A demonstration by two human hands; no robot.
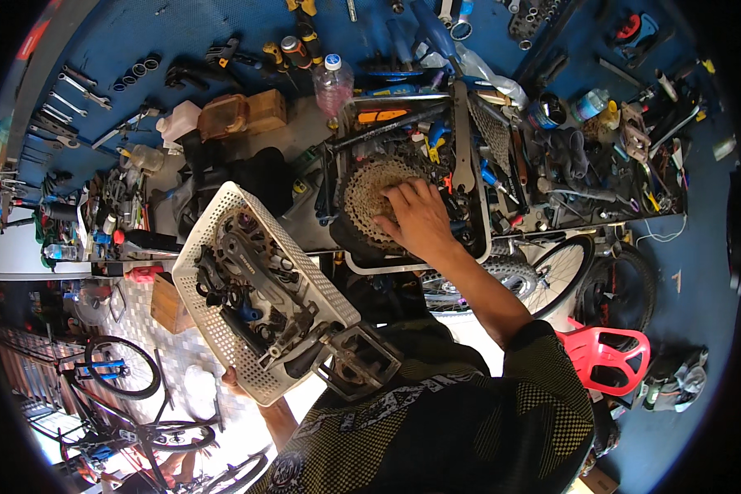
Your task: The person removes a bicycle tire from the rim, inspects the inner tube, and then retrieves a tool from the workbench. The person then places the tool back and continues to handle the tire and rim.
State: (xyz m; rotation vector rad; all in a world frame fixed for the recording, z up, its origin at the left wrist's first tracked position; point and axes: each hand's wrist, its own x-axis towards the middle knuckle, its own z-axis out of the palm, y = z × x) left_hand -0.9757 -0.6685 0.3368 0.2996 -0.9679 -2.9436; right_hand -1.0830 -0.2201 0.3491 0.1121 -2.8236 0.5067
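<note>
My left hand point(232, 380) grips the lower end of a white perforated plastic basket point(191, 247), which is tilted in front of me; most of that hand is hidden. Inside the basket lie a grey crank arm point(251, 262), a black pedal point(358, 362) over the near rim and several small dark bike parts. My right hand point(416, 214) reaches over the bench with bent fingers closed at the middle of a large bicycle cassette point(362, 191). The cassette lies flat in a tray point(487, 216) of tools; its centre is partly covered by my fingers.
A plastic bottle point(333, 86) and a wooden block point(266, 110) stand at the back of the bench. Tools crowd the blue wall panel point(181, 33). Bikes point(123, 375) stand on the floor at left, and a red plastic chair point(609, 358) is at right.
</note>
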